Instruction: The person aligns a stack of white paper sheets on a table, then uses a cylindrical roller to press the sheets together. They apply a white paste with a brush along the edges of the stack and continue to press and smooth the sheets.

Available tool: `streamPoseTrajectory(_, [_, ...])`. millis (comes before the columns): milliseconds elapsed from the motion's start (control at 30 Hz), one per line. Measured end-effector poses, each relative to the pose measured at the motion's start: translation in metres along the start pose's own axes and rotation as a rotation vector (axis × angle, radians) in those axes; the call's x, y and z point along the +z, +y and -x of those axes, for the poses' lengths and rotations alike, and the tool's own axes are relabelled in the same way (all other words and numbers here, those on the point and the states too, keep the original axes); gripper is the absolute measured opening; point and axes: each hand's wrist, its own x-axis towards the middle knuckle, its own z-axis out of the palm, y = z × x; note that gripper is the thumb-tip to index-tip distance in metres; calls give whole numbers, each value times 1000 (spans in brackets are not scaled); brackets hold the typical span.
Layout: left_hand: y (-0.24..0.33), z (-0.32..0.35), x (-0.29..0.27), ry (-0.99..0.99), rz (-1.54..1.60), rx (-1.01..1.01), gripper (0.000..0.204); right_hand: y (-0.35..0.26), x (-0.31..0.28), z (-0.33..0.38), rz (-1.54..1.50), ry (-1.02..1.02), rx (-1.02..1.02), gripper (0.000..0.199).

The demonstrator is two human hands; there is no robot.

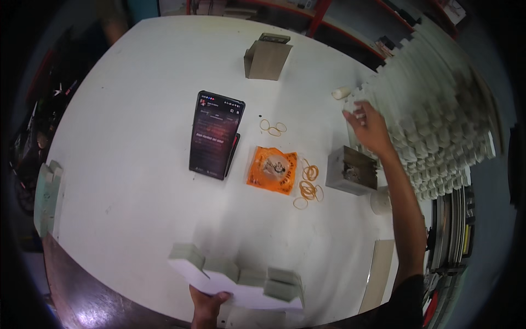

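Observation:
My left hand (207, 305) is closed on a stack of die-cut cards (241, 279), pale green with a white face and a notched edge, at the near side of the table. My thumb lies over the white face. Farther off on the right, my right hand (370, 129) is raised with its fingers loosely bent and apart, and nothing shows in it. It is beside a tall pile of similar notched cards (433, 109), with a small cream-coloured roll (341, 93) just beyond the fingers.
On the white table (137, 126) a lit phone (216, 137) leans upright. Near it lie an orange packet (272, 170), loose rubber bands (308, 189) and a grey open box (352, 171). A folded brown card stand (268, 59) is at the back; more cut cards (48, 197) are at the left edge.

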Motion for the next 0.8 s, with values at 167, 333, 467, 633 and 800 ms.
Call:
streamPoseTrajectory(167, [-62,4,-72,74,-227,2,107,73,71,-129,779,-179,-99,60])
streamPoseTrajectory(333, [-36,4,-58,111,-345,-163,109,109,108,-154,1006,-199,-204,57])
streamPoseTrajectory(467, [-36,7,-60,88,-377,-170,110,125,119,-179,1101,-344,-139,46])
streamPoseTrajectory(633, [-29,6,-48,8,-382,-63,112,75,78,-139,560,-51,-199,31])
streamPoseTrajectory(800, [8,-12,11,-45,-177,0,55,-12,19,-34,-476,276,-64,32])
